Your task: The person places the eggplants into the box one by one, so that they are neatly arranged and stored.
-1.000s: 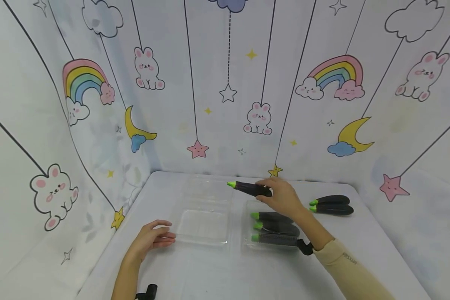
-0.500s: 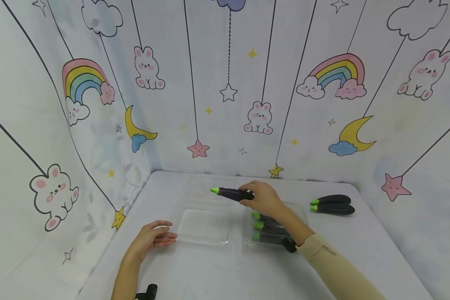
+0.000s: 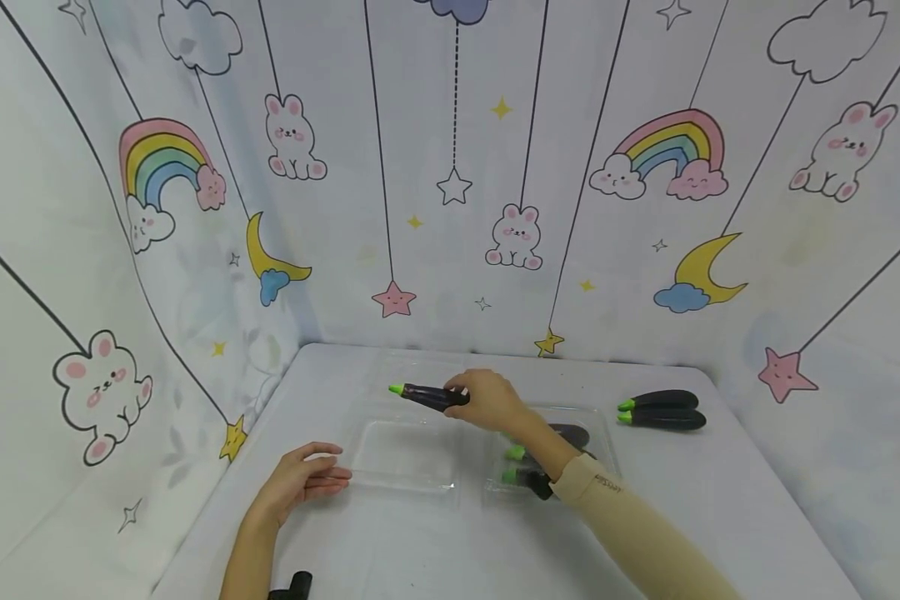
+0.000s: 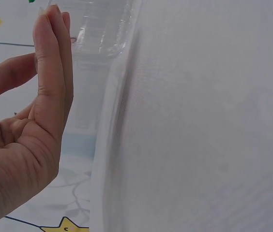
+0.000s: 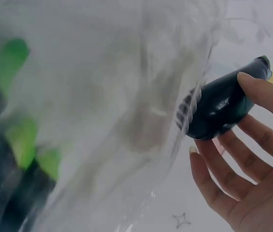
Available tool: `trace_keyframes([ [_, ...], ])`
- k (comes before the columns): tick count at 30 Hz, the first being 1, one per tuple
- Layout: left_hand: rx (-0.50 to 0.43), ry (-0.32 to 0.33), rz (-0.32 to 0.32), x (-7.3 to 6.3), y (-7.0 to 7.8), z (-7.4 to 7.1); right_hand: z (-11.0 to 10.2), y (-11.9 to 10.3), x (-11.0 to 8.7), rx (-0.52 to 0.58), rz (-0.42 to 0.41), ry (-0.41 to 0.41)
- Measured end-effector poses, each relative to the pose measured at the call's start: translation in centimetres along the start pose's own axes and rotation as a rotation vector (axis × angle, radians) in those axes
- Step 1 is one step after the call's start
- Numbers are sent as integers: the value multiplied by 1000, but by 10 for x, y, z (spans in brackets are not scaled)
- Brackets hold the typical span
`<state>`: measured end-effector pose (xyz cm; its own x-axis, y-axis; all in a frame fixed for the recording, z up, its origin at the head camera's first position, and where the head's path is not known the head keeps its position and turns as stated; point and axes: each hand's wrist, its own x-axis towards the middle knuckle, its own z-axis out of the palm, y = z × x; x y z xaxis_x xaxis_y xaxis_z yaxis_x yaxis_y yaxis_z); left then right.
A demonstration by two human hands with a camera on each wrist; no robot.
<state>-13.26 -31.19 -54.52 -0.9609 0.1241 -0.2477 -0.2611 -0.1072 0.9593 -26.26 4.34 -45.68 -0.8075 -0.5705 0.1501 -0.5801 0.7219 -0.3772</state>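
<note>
R hand (image 3: 490,402) pinches eggplant (image 3: 424,396), long axis approx. level, green stem end pointing L. L hand (image 3: 300,482), fingers nearly straight, beside clear tray (image 3: 405,456).

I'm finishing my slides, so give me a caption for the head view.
Right hand holding an eggplant, left hand beside a clear plastic tray.

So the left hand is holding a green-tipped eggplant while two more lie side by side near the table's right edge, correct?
Not the left hand: the right hand holds that eggplant, as the head view shows. The other two eggplants lie as you say.
</note>
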Motion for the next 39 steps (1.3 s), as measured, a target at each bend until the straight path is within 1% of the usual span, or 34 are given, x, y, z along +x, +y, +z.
trace_keyframes([
  [10,15,-6,-3,2,-2,-1,21,-12,16,-59,-20,-39],
  [17,9,-18,-9,2,-3,-1,35,-19,23,-85,-7,-82],
  [24,-3,-22,-3,2,-2,-2,48,-23,28,-158,13,-146],
  [27,-4,-20,-4,1,-2,-2,53,-28,30,-214,26,-173],
  [32,-5,-22,0,0,-1,-2,60,-34,32,-311,16,-180],
  [35,-8,-20,0,0,-1,-2,64,-37,33,-350,12,-188],
  [39,-5,-21,2,-1,-1,-1,68,-37,35,-384,26,-204],
])
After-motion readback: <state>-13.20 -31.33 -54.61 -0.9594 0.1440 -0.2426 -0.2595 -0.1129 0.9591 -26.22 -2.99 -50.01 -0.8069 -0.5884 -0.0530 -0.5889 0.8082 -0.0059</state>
